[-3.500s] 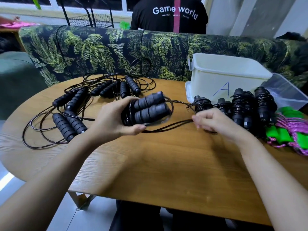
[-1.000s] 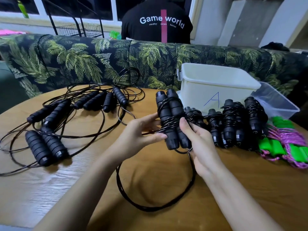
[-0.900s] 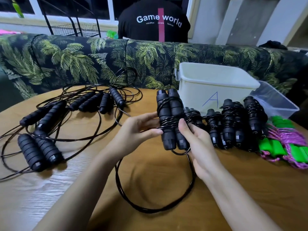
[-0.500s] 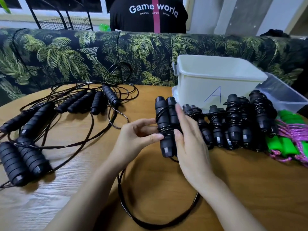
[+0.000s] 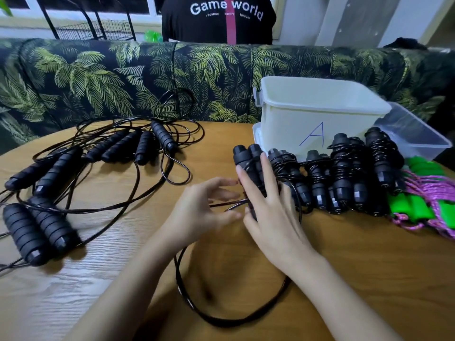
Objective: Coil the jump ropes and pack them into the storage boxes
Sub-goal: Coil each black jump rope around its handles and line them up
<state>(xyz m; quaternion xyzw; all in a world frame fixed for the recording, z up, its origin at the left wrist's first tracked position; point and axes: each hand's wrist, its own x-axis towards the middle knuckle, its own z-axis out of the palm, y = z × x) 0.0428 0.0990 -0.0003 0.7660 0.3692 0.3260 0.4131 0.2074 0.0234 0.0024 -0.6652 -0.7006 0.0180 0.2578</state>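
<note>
Head view: left hand point(image 5: 197, 212) has released the handles point(image 5: 240, 155).

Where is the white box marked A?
Head view: the white box sits far right on the table, directly behind the row of wound black ropes, with the clear box beside it on the right.

A palm-print sofa point(image 5: 123, 77) backs the wooden table point(image 5: 369, 267), windows point(image 5: 81, 3) behind.
</note>
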